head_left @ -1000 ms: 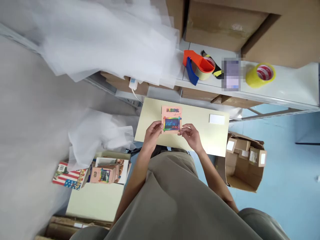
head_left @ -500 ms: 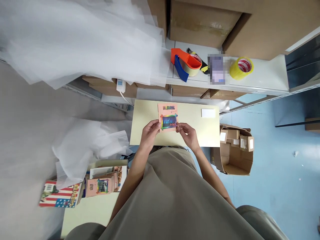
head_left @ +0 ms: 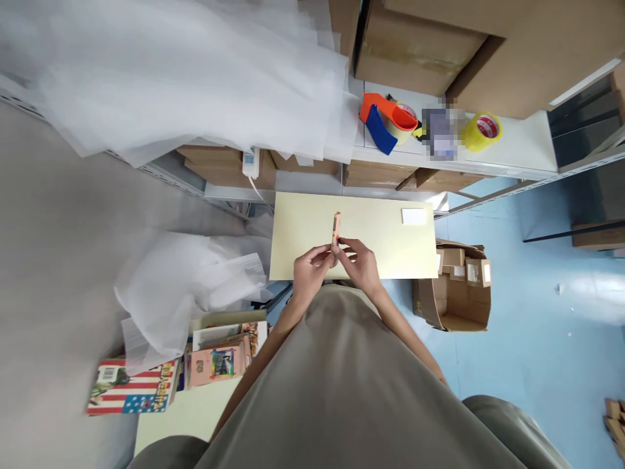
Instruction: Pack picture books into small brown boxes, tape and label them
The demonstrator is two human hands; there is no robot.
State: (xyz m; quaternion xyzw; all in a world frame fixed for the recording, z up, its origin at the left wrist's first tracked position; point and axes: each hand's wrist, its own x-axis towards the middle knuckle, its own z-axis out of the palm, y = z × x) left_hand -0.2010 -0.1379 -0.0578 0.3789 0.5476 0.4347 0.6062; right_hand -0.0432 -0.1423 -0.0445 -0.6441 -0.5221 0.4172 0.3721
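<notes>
A small pink book (head_left: 336,229) is held edge-on above the pale yellow table (head_left: 303,228), its narrow spine or edge facing up at me. My left hand (head_left: 311,268) grips its lower part from the left, fingers closed on it. From the right, my right hand (head_left: 359,262) pinches the same book near its lower end. The cover is turned out of sight. On the right side of the table lies a small white card or box (head_left: 413,216).
White foam sheets (head_left: 195,85) overhang the shelf (head_left: 527,140), where a tape dispenser (head_left: 385,122) and yellow tape roll (head_left: 482,131) sit. An open carton (head_left: 454,319) stands right of the table. Stacked books (head_left: 215,366) and more foam (head_left: 176,273) are at lower left.
The book has turned from cover-up to edge-on. My hands have come closer together around its lower end. The whole view has shifted slightly.
</notes>
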